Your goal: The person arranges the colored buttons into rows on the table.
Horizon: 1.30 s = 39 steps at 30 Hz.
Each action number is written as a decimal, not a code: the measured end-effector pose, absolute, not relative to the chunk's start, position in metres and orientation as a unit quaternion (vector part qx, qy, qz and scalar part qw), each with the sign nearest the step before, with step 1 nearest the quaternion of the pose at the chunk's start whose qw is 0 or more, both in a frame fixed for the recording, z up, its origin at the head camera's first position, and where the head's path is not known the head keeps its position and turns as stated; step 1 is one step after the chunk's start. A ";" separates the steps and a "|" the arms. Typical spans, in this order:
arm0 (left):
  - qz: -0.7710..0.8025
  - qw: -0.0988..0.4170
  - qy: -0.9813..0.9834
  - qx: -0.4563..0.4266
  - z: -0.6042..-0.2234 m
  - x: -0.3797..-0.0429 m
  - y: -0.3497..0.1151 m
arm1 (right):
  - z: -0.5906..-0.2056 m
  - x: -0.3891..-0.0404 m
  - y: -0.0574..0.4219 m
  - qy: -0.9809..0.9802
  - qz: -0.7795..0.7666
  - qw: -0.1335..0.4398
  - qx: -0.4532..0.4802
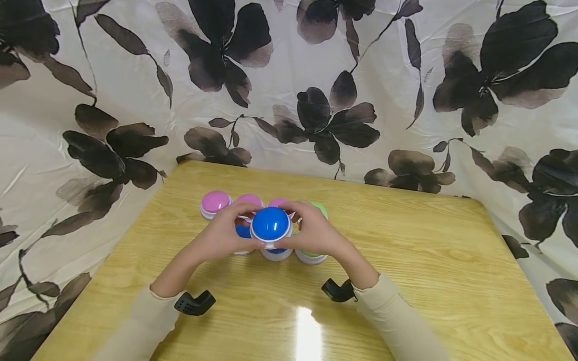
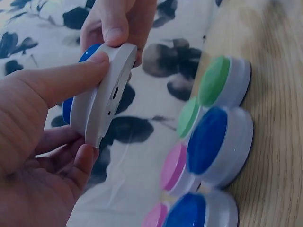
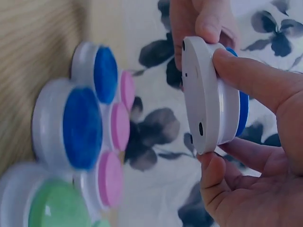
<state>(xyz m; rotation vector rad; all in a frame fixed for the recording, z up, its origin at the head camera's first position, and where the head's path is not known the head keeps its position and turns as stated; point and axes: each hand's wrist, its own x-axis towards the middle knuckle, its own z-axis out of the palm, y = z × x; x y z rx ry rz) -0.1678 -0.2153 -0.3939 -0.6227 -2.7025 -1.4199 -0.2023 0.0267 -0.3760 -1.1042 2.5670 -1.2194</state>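
Note:
Both hands hold a round push button [image 1: 271, 223] with a blue domed top and white base, raised above the table. My left hand [image 1: 228, 233] grips its left side and my right hand [image 1: 318, 231] its right side, thumbs at the near edge and fingers around the far side. In the left wrist view, the white base [image 2: 110, 101] shows small dark holes in its flat underside. The right wrist view shows the same underside [image 3: 196, 101] facing the table. Below the held button, two more blue buttons [image 3: 83, 127] sit on the table, partly hidden in the head view.
Behind them stand three pink buttons [image 1: 215, 201] in a row, with a green button [image 1: 320, 208] at the right end. Another green button [image 1: 311, 257] is at the front right. The wooden table [image 1: 406, 260] meets a floral cloth [image 1: 280, 75] at the back and sides.

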 end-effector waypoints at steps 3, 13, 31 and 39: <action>-0.452 0.017 -0.869 -0.201 -0.394 -0.169 -0.228 | -0.377 -0.205 0.013 0.837 -0.403 0.050 -0.367; -0.439 0.025 -0.885 -0.155 -0.406 -0.166 -0.277 | -0.387 -0.210 -0.044 0.850 -0.377 0.071 -0.360; -0.455 -0.006 -0.879 -0.142 -0.432 -0.170 -0.336 | -0.413 -0.222 -0.107 0.853 -0.372 0.113 -0.349; -0.442 -0.014 -0.887 -0.131 -0.437 -0.175 -0.346 | -0.416 -0.225 -0.118 0.866 -0.358 0.126 -0.325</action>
